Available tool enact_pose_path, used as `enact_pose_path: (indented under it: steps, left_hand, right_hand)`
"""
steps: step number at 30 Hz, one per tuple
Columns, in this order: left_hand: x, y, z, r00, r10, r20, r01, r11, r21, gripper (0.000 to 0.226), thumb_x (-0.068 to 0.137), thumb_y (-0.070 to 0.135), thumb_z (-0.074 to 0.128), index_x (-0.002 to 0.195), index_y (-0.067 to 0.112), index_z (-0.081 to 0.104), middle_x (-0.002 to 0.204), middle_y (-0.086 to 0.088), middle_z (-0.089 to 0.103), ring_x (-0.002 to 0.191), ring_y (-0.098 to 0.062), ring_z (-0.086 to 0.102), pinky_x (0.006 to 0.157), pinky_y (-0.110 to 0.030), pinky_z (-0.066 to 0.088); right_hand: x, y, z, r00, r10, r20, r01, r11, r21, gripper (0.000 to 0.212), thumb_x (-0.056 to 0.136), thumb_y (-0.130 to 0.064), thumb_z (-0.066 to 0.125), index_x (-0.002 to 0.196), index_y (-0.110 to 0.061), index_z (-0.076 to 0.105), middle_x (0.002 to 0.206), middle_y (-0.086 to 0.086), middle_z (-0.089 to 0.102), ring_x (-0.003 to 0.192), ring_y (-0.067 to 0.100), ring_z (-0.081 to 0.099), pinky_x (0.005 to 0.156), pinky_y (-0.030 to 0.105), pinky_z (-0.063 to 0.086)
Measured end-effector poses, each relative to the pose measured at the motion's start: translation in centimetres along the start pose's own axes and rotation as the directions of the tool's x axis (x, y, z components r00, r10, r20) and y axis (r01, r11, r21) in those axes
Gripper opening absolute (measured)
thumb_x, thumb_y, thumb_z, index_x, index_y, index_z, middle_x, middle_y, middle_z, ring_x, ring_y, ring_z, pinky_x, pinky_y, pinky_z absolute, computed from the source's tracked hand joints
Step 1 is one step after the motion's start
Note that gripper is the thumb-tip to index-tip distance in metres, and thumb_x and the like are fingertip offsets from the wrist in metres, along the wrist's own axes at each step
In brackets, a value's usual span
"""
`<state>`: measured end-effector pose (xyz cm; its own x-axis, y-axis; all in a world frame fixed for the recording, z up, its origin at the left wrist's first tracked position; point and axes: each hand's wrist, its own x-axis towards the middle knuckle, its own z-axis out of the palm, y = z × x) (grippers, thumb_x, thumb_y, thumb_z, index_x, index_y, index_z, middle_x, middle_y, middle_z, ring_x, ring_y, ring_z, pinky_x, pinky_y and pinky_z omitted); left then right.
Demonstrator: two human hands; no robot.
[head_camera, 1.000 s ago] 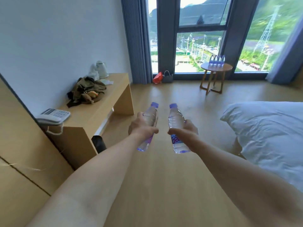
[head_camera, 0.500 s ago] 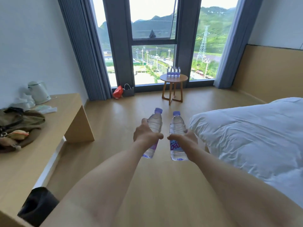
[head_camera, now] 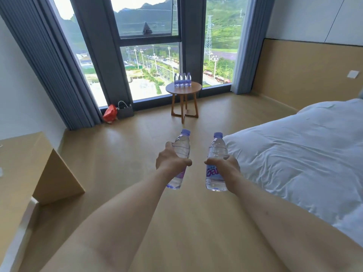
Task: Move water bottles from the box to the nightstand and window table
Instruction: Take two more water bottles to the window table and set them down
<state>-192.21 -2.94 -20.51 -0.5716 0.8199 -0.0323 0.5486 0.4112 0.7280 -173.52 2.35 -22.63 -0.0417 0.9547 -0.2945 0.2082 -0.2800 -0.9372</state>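
My left hand [head_camera: 170, 161] grips a clear water bottle [head_camera: 183, 144] with a purple cap, tilted slightly right. My right hand [head_camera: 225, 165] holds a second water bottle [head_camera: 217, 148] upright, its pink and blue label facing me. Both are held out over the wooden floor at mid-frame. Straight ahead by the window stands the round wooden window table [head_camera: 193, 89], with several water bottles [head_camera: 182, 80] lined up at its back edge. The box and the nightstand are out of view.
A bed with white bedding [head_camera: 298, 154] fills the right side. A wooden desk [head_camera: 21, 169] juts in from the left. A red bag [head_camera: 110, 113] and a grey bag [head_camera: 125, 111] sit on the floor under the window, beside grey curtains [head_camera: 47, 61].
The view has swung right and moved forward toward the window. The window table is nearer and more central, the desk has slid off left. My hands hold the bottles slightly further apart.
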Motion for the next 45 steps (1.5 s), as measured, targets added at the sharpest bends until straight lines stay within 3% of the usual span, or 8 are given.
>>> enact_pose_path:
  steps: [5, 11, 17, 23, 28, 34, 41, 45]
  left_hand:
    - [9.8, 0.6, 3.6, 0.999, 0.010, 0.036, -0.013, 0.998, 0.064, 0.071, 0.054, 0.045, 0.085, 0.110, 0.028, 0.045, 0.091, 0.003, 0.058, 0.083, -0.022, 0.061, 0.071, -0.032, 0.055]
    - [24.0, 4.6, 7.0, 0.999, -0.012, 0.032, 0.009, 0.997, 0.076, 0.072, 0.056, 0.044, 0.087, 0.113, 0.027, 0.046, 0.097, 0.000, 0.062, 0.086, -0.022, 0.062, 0.068, -0.030, 0.052]
    - [36.1, 8.5, 8.4, 1.000, -0.017, 0.017, 0.016, 0.998, 0.052, 0.073, 0.053, 0.046, 0.088, 0.110, 0.030, 0.045, 0.090, 0.005, 0.058, 0.079, -0.016, 0.059, 0.063, -0.028, 0.050]
    - [47.2, 9.2, 9.6, 0.999, -0.034, 0.014, 0.033, 0.998, 0.061, 0.074, 0.052, 0.047, 0.087, 0.109, 0.030, 0.043, 0.086, 0.006, 0.055, 0.074, -0.014, 0.055, 0.059, -0.027, 0.046]
    - [58.7, 8.5, 10.6, 1.000, 0.004, 0.028, -0.007, 0.995, 0.104, 0.075, 0.053, 0.047, 0.086, 0.111, 0.030, 0.041, 0.091, 0.002, 0.055, 0.078, -0.020, 0.057, 0.057, -0.027, 0.044]
    - [74.1, 9.1, 10.7, 0.999, 0.023, 0.049, -0.027, 0.995, 0.096, 0.079, 0.051, 0.047, 0.087, 0.115, 0.031, 0.042, 0.090, 0.003, 0.056, 0.082, -0.022, 0.060, 0.066, -0.029, 0.051]
    - [89.3, 12.4, 10.7, 0.995, 0.061, 0.083, -0.064, 0.997, 0.043, 0.075, 0.051, 0.045, 0.087, 0.109, 0.031, 0.042, 0.085, 0.007, 0.054, 0.075, -0.016, 0.057, 0.064, -0.029, 0.050]
    - [96.9, 14.2, 12.1, 0.993, 0.066, 0.097, -0.069, 0.997, 0.032, 0.076, 0.050, 0.044, 0.088, 0.112, 0.026, 0.047, 0.098, -0.002, 0.062, 0.088, -0.025, 0.063, 0.075, -0.034, 0.057]
  right_hand:
    - [10.3, -1.2, 2.9, 1.000, -0.007, 0.028, 0.007, 1.000, 0.016, 0.052, 0.060, -0.027, 0.089, 0.104, -0.009, 0.069, 0.095, 0.017, 0.075, 0.085, 0.032, 0.075, 0.076, 0.045, 0.065]
    - [24.7, -5.5, 5.4, 0.997, -0.006, 0.083, 0.006, 1.000, 0.006, 0.042, 0.064, -0.029, 0.089, 0.095, -0.018, 0.063, 0.092, 0.013, 0.074, 0.083, 0.030, 0.074, 0.080, 0.046, 0.064]
    - [35.5, -11.1, 8.0, 0.994, 0.008, 0.105, -0.012, 0.999, 0.031, 0.056, 0.060, -0.030, 0.091, 0.105, -0.016, 0.061, 0.094, 0.010, 0.073, 0.079, 0.025, 0.074, 0.065, 0.036, 0.061]
    - [45.0, -15.0, 12.2, 0.994, 0.039, 0.107, -0.041, 0.999, 0.018, 0.075, 0.046, -0.040, 0.089, 0.109, -0.014, 0.061, 0.100, 0.012, 0.073, 0.086, 0.030, 0.074, 0.079, 0.048, 0.064]
    - [54.4, -17.6, 17.5, 0.996, 0.033, 0.085, -0.036, 0.999, 0.033, 0.074, 0.043, -0.046, 0.090, 0.106, -0.017, 0.063, 0.104, 0.013, 0.074, 0.092, 0.033, 0.074, 0.085, 0.054, 0.062]
    - [65.3, -22.6, 24.3, 0.999, 0.034, 0.043, -0.035, 0.999, 0.020, 0.073, 0.037, -0.047, 0.088, 0.099, -0.020, 0.060, 0.100, 0.010, 0.074, 0.087, 0.029, 0.075, 0.082, 0.050, 0.064]
    - [77.0, -29.7, 29.2, 1.000, 0.019, -0.001, -0.019, 1.000, 0.013, 0.070, 0.050, -0.036, 0.093, 0.109, -0.018, 0.060, 0.100, 0.007, 0.074, 0.084, 0.026, 0.076, 0.082, 0.046, 0.064]
    - [84.2, -32.5, 30.6, 1.000, -0.007, -0.012, 0.007, 1.000, 0.019, 0.056, 0.059, -0.029, 0.096, 0.093, -0.029, 0.052, 0.095, 0.002, 0.072, 0.079, 0.020, 0.075, 0.066, 0.033, 0.061]
